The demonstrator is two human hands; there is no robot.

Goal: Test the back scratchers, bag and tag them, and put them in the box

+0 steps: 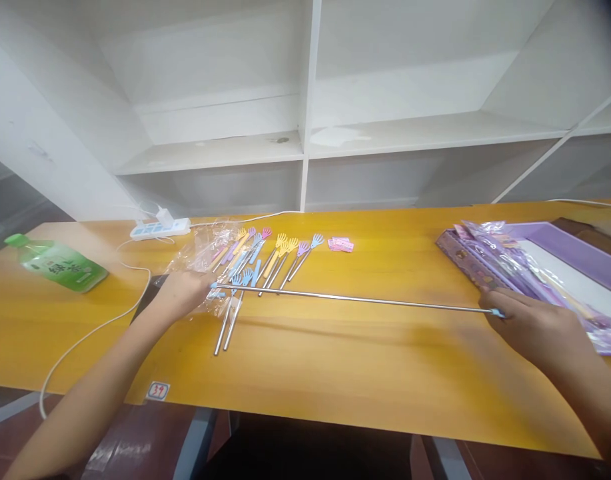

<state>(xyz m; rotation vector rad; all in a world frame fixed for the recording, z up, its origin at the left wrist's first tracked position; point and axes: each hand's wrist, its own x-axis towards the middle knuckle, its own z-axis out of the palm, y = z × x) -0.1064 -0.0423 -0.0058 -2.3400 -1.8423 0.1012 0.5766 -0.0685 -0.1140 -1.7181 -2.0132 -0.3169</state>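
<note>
A long thin metal rod [355, 299] is stretched out level above the table, with light blue parts at both ends. My left hand [188, 293] is closed on its left end, and my right hand [528, 323] grips the right end. Behind and below the rod lie several small hand-shaped scratchers [281, 241] in yellow, purple, blue and pink, with metal shafts. Clear plastic wrapping [200, 250] is beside my left hand. A small stack of pink cards [340, 245] sits right of the scratchers.
On the left are a green-labelled bottle [60, 263] lying tilted, a white power strip [160, 229] and its cable. A purple box [560, 233] with wrapped items [515, 257] stands at the right. White shelving [305, 100] rises behind the table [335, 373].
</note>
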